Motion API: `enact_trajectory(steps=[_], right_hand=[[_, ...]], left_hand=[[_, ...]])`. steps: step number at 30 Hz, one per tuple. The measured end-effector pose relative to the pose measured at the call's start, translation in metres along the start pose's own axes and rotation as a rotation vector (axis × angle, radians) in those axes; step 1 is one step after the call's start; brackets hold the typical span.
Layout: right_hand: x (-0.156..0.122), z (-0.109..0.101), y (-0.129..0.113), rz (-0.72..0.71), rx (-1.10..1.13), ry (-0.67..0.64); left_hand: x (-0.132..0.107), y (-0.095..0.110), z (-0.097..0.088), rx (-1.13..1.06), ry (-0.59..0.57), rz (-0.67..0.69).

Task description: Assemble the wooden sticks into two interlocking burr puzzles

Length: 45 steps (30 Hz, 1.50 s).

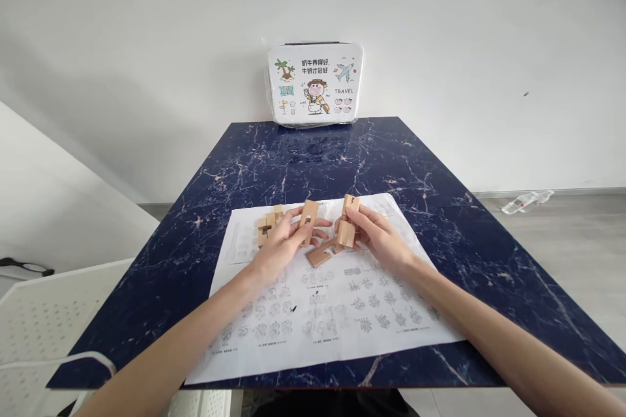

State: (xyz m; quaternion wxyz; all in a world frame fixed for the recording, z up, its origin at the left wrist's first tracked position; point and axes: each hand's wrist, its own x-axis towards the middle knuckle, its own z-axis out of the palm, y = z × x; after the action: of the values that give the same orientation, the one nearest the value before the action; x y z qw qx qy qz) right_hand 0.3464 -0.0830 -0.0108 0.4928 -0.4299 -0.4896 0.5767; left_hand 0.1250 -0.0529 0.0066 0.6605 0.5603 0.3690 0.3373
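Note:
My left hand [286,240] is closed around a notched wooden puzzle bar [308,213] that sticks up between its fingers. My right hand [379,236] grips a joined pair of wooden puzzle pieces [347,221], one upright with a mark on its top end. Between the hands a long notched wooden bar [323,254] lies on the paper. More wooden puzzle pieces [268,223] sit just left of my left hand. All of this is above a white instruction sheet [323,313] printed with small diagrams.
The sheet lies on a dark blue marbled table [313,156]. A white illustrated box [315,83] stands against the wall at the table's far edge. A white perforated chair [39,313] is at the lower left. A plastic bottle [525,201] lies on the floor at right.

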Motion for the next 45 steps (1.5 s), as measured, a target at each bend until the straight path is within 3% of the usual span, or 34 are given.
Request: enact_trajectory(steps=[5, 11, 16, 21, 25, 35, 45], right_hand=[[-0.002, 0.004, -0.004, 0.044, 0.089, -0.153], [-0.001, 0.004, -0.003, 0.083, 0.1, -0.17], [-0.004, 0.005, -0.006, 0.027, -0.016, -0.216], [-0.008, 0.005, -0.003, -0.112, -0.352, -0.125], [-0.01, 0.007, 0.001, -0.135, -0.544, -0.049], [-0.013, 0.01, -0.005, -0.196, -0.649, 0.004], [-0.016, 0.015, 0.001, -0.237, -0.672, -0.024]], left_hand=[[0.001, 0.005, 0.0, -0.166, -0.062, -0.066], [0.002, 0.004, 0.003, -0.258, -0.031, -0.07], [0.005, -0.002, 0.002, -0.256, -0.013, -0.034], [0.0, 0.001, 0.006, -0.175, -0.069, 0.019], [-0.007, 0.004, 0.009, -0.048, -0.118, 0.057], [-0.014, 0.004, 0.007, 0.329, -0.138, 0.156], [-0.017, -0.01, 0.012, 0.379, -0.203, 0.232]])
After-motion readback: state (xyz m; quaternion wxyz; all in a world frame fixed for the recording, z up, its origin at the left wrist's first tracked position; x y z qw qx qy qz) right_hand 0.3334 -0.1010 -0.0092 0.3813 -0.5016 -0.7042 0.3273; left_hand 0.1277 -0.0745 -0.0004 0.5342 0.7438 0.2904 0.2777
